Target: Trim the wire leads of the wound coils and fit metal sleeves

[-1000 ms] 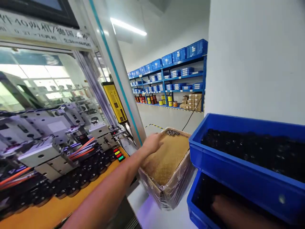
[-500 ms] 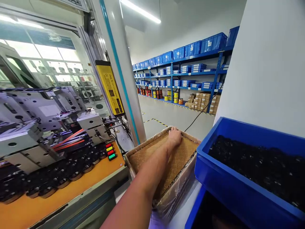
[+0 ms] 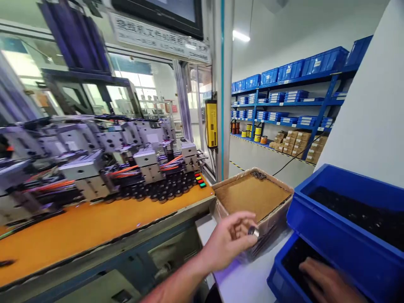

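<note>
My left hand [image 3: 229,240] pinches a small silver ring-shaped part [image 3: 253,231] with a dark middle between thumb and fingers. It hovers just in front of a plastic-wrapped cardboard box [image 3: 217,206], whose top is covered by a brown cardboard sheet [image 3: 252,193]. A dark gap with small pieces shows at the box's far corner. My right hand [image 3: 325,277] reaches into the lower blue bin [image 3: 277,273], over dark contents. Motion smears its fingers, and their tips are partly lost in the dark, so any grip cannot be made out.
Above the lower bin sits another blue bin [image 3: 341,227] holding small black parts [image 3: 353,210]. To the left, a machine with metal blocks [image 3: 148,164] stands over an orange worktop [image 3: 126,223] with rows of black round parts [image 3: 164,189]. Coloured buttons [image 3: 200,180] sit at its right end.
My left hand has drawn back from the far corner of the box and now holds the small ring-shaped part. The view has swung left, and my right hand shows more clearly in the lower bin.
</note>
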{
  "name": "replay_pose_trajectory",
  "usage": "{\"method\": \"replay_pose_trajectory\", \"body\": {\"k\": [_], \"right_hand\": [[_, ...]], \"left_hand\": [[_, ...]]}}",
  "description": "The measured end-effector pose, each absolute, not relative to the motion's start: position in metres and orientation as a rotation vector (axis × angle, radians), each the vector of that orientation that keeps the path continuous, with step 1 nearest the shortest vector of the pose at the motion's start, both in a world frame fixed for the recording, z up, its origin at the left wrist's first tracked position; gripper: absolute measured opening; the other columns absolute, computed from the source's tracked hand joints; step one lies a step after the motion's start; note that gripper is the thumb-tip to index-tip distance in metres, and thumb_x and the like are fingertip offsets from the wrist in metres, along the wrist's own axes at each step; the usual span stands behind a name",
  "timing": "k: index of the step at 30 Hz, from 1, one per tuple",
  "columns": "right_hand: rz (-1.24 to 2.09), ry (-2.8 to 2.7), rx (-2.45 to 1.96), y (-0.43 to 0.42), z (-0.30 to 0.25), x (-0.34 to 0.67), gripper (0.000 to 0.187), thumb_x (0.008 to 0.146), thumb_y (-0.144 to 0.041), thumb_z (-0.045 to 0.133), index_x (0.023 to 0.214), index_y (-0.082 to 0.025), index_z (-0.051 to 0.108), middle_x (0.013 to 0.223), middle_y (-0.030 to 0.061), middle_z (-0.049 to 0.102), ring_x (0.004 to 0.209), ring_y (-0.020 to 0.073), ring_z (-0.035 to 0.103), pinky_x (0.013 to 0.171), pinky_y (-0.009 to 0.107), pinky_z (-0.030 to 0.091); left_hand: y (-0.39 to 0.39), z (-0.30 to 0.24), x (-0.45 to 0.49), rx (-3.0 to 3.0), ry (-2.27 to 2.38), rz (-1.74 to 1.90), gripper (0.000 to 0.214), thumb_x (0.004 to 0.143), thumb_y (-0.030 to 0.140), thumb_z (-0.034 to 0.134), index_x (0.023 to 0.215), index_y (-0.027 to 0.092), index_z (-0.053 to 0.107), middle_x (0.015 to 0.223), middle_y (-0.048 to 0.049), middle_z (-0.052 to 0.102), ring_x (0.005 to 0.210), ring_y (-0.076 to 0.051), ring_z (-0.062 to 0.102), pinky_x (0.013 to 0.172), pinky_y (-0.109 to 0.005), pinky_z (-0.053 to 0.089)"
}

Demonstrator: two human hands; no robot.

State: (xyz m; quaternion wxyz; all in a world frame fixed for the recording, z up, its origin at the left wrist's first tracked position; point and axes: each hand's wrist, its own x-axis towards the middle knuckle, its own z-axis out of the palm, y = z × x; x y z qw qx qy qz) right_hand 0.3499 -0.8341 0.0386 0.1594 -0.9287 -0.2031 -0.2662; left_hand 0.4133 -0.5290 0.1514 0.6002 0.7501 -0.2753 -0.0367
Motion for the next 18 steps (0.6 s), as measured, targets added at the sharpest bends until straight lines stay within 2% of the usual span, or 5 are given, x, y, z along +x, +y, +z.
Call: {"method": "replay_pose_trajectory", "body": {"k": [4,8,10,14,18], "right_hand": [[-0.878,-0.788,-2.517,-0.798,0.100,0.344,0.012,0.090,-0.024,0.057,0.093,-0.021,0.068,0.088,0.0065,0.072,0.077,0.0182,0.073,0.070,0.023,0.059],[-0.781,-0.933,-2.325,-0.733,0.145,0.322,0.012,0.091,-0.014,0.057,0.099,-0.020,0.063,0.087,0.0050,0.065,0.077,0.0151,0.066,0.068,0.024,0.055],[-0.698,-0.985,-2.197,-0.702,0.156,0.307,0.013,0.090,-0.010,0.056,0.098,-0.019,0.061,0.081,0.0030,0.062,0.071,0.0135,0.061,0.064,0.024,0.052],[-0.547,-1.043,-2.031,-0.667,0.159,0.276,0.015,0.090,-0.007,0.055,0.101,-0.016,0.060,0.083,0.0052,0.064,0.073,0.0138,0.061,0.065,0.025,0.052],[-0.478,-1.059,-1.972,-0.664,0.155,0.260,0.017,0.089,-0.006,0.054,0.101,-0.016,0.061,0.087,0.0063,0.061,0.075,0.0140,0.060,0.065,0.025,0.053]], "left_hand": [[-0.476,0.117,0.339,1.191,-0.390,-0.200,0.032,0.070,0.035,0.083,0.096,0.017,0.077,0.092,-0.0054,0.069,0.071,-0.010,0.059,0.066,-0.022,0.049],[-0.459,0.110,0.299,1.034,-0.311,-0.232,0.031,0.062,0.023,0.090,0.091,0.022,0.079,0.082,-0.0027,0.072,0.070,-0.011,0.066,0.067,-0.021,0.051],[-0.458,0.113,0.288,1.028,-0.313,-0.227,0.030,0.062,0.018,0.089,0.090,0.022,0.079,0.079,-0.0023,0.074,0.070,-0.012,0.069,0.068,-0.020,0.053],[-0.462,0.119,0.271,1.091,-0.351,-0.200,0.030,0.064,0.012,0.086,0.091,0.022,0.081,0.084,-0.0032,0.078,0.072,-0.013,0.072,0.071,-0.020,0.056],[-0.471,0.115,0.262,1.065,-0.347,-0.258,0.030,0.063,0.009,0.086,0.089,0.022,0.081,0.074,-0.0008,0.078,0.067,-0.011,0.071,0.066,-0.016,0.054]]}}
